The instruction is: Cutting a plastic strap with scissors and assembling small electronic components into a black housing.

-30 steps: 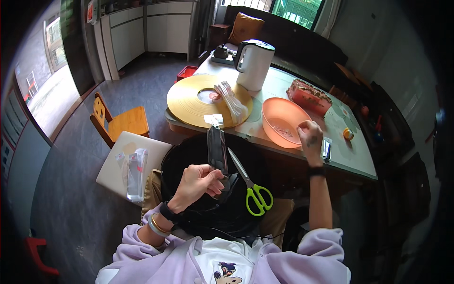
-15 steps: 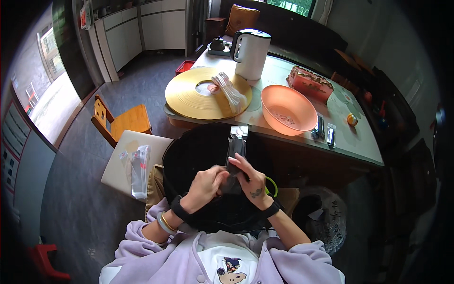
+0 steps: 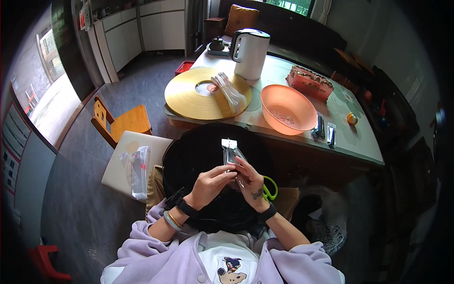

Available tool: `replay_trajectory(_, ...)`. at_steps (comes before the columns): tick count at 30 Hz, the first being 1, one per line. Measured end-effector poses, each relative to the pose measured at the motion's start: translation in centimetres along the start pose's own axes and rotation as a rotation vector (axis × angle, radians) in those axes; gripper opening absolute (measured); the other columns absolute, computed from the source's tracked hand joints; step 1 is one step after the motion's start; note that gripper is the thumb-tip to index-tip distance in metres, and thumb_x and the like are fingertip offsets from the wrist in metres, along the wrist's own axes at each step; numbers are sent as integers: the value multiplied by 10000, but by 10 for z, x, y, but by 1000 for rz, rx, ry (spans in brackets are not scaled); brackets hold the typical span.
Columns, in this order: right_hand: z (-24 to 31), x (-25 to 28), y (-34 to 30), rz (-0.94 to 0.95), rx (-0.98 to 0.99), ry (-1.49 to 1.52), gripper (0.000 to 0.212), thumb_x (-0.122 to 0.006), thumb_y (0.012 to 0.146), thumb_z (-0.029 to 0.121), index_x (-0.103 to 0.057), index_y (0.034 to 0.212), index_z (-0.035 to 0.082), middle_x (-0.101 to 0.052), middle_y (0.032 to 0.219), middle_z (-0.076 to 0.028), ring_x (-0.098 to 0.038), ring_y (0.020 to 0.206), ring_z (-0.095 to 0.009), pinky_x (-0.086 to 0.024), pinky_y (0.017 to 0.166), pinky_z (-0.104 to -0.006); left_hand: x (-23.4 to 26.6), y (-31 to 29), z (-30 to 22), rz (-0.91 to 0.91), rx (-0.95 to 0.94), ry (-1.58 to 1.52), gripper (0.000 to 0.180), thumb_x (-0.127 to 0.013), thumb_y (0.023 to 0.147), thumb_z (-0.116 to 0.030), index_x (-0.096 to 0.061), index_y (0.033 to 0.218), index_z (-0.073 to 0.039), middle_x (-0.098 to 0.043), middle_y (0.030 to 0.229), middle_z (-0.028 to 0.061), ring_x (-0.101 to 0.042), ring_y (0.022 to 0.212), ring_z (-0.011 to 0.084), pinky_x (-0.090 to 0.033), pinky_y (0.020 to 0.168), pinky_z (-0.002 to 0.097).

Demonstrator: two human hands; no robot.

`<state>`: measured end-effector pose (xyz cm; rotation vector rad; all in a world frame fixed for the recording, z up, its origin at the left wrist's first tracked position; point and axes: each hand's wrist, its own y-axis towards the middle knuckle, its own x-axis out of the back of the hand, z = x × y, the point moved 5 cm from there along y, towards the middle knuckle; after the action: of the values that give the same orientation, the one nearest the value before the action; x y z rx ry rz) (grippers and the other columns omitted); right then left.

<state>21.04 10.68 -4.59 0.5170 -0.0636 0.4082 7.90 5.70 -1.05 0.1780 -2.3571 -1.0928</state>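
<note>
Over a large black container or bag (image 3: 187, 146) at my lap, both hands hold a slim clear plastic packet (image 3: 230, 150) with a whitish top end. My left hand (image 3: 212, 185) pinches it from the left, fingers and thumb together. On the other side my right hand (image 3: 252, 186) grips it, its fingers along the packet's edge. The fingers hide the lower part, so I cannot tell exactly what is inside. Just right of my right hand shows a bright green loop-shaped handle (image 3: 271, 189).
A pale stool (image 3: 113, 156) at left bears several clear plastic sleeves (image 3: 140, 173). Ahead, the table (image 3: 350, 142) carries a big yellow tape roll (image 3: 184, 97), an orange bowl (image 3: 288, 111), a white kettle (image 3: 253, 57), a pink box (image 3: 309, 85) and small dark packets (image 3: 331, 136).
The packet has come lower and nearer to me, and looks clear where a dark length showed before. My left fingers have shifted up along it. More of the green handle shows.
</note>
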Motion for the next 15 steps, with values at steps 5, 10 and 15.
replay_trajectory(5, 11, 2, -11, -7, 138, -139, 359, -550, 808, -114, -550, 1149, -1, -598, 1149, -135, -628, 892, -132, -515, 725, -211, -2, -5, 5, -12, 93, -5, 135, -674, 742, 19, -674, 866, -33, -661, 938, 99, -667, 765, 204, -551, 646, 265)
replay_trajectory(10, 1, 9, -17, -30, 141, -102, 174, -587, 829, -47, -601, 998, -7, -590, 1161, -131, -629, 864, -120, -529, 718, -228, -3, -7, 7, -8, 156, -24, 108, -679, 743, 12, -673, 843, -28, -658, 956, 111, -667, 771, 189, -547, 640, 257)
replay_trajectory(15, -15, 6, -17, -130, -86, 219, 129, -619, 825, -4, -604, 952, -18, -588, 1153, -131, -622, 883, -135, -542, 733, -260, -3, -7, 18, -26, 309, -154, 72, -688, 745, -7, -665, 812, -12, -662, 906, 95, -657, 717, 175, -538, 634, 242)
